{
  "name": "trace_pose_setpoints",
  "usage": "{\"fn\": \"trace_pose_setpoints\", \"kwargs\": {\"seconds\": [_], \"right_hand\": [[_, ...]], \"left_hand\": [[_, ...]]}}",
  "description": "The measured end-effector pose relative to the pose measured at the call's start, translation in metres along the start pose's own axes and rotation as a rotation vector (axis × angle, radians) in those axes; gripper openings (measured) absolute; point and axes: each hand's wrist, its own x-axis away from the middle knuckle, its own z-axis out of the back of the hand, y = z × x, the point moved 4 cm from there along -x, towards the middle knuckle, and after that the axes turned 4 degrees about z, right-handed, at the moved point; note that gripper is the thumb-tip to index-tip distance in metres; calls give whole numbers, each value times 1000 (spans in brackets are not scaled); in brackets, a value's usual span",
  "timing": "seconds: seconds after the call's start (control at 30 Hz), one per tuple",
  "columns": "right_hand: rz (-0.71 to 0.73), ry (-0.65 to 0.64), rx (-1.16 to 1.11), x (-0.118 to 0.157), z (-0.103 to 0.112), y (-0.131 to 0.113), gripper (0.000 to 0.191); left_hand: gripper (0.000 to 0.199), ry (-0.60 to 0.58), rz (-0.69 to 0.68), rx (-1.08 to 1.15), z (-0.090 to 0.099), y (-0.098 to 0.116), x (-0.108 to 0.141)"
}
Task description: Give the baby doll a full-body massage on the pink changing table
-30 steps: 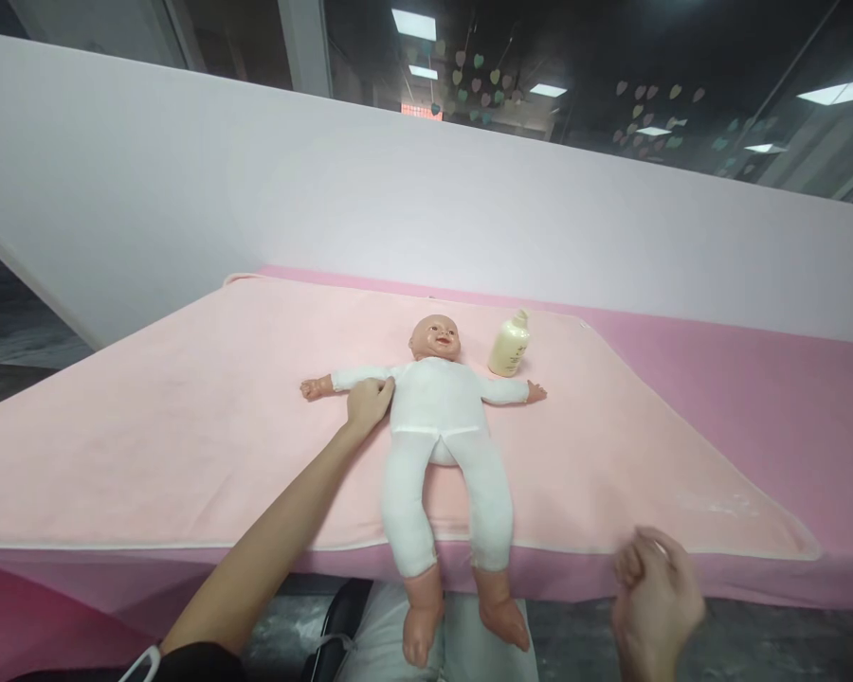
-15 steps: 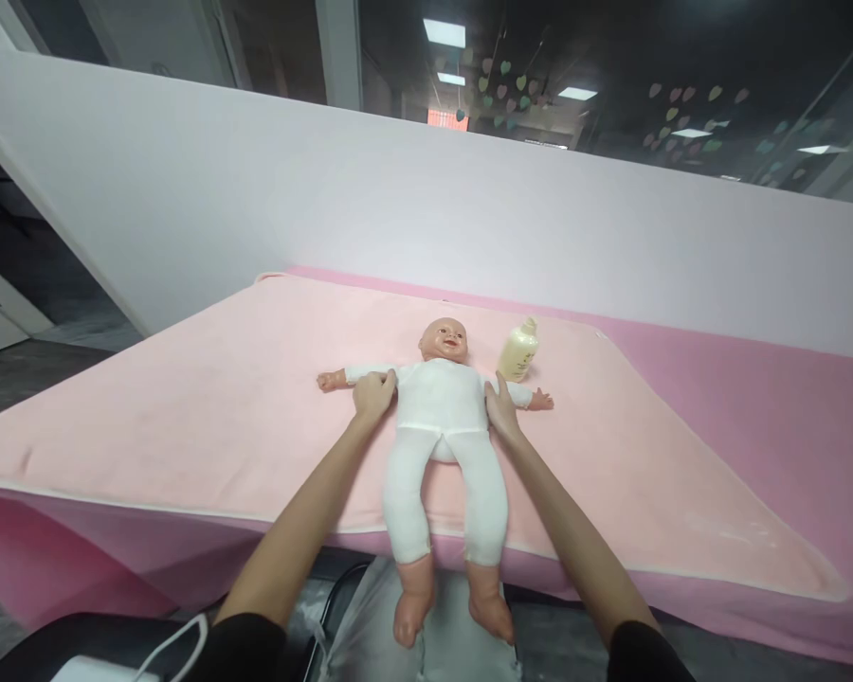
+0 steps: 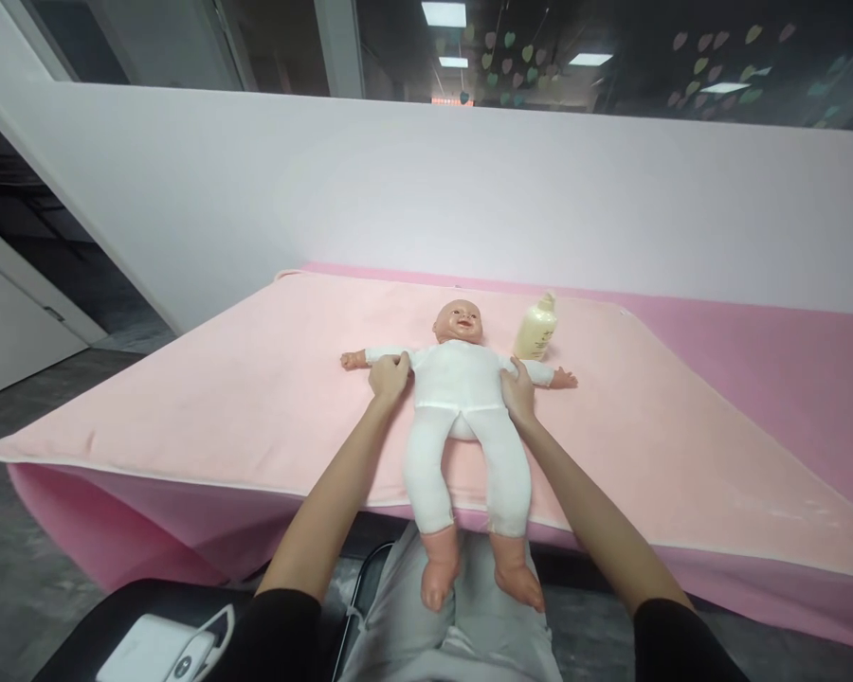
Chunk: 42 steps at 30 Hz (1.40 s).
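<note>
A baby doll (image 3: 461,379) in a white suit lies on its back on the pink mat, arms stretched to both sides. Its bare feet hang past the front edge, over my lap. My left hand (image 3: 390,377) is closed at the doll's upper arm on the left, near the armpit, thumb on top. On the other side, my right hand (image 3: 518,393) grips the opposite upper arm by the armpit, its thumb pointing up; the undersides of both hands' fingers are hidden. A pale yellow pump bottle (image 3: 536,328) stands tilted just beyond the doll's arm on the right.
The pink mat (image 3: 256,398) covers a table with a darker pink cloth (image 3: 789,369). A white wall (image 3: 469,189) rises behind it, with a window above. At lower left, a white device with a cable (image 3: 149,649) rests on a black chair seat (image 3: 85,625).
The camera view has tilted and shifted, so the doll, bottle and hands appear slightly higher and further right. Both hands keep their places at the doll's upper arms.
</note>
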Motion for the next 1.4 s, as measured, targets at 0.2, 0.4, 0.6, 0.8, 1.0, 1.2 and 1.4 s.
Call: {"fn": "trace_pose_setpoints", "kwargs": {"seconds": [0.2,0.4,0.6,0.8,1.0,1.2,1.4], "right_hand": [[57,-56,-23,-6,-3,5,51],[88,-72,-47,-5,-4,3,50],[87,-68,-26,-6,-5,5,49],[90,-51,-22,-7,-6,5,47],[95,-47,-16,-10,-6,7,46],[74,-52,-56,-10,-7,10,46],[79,-59,-41,-9,-6,7,48]], "left_hand": [[50,-9,-9,-7,2,3,3],[50,-18,-65,-137,0,7,5],[52,0,-123,-252,-3,8,4],[51,10,-117,-283,-3,9,4],[51,4,-109,-286,-3,11,5],[49,-7,-113,-274,-3,11,5],[50,-8,-114,-274,-3,11,5]]}}
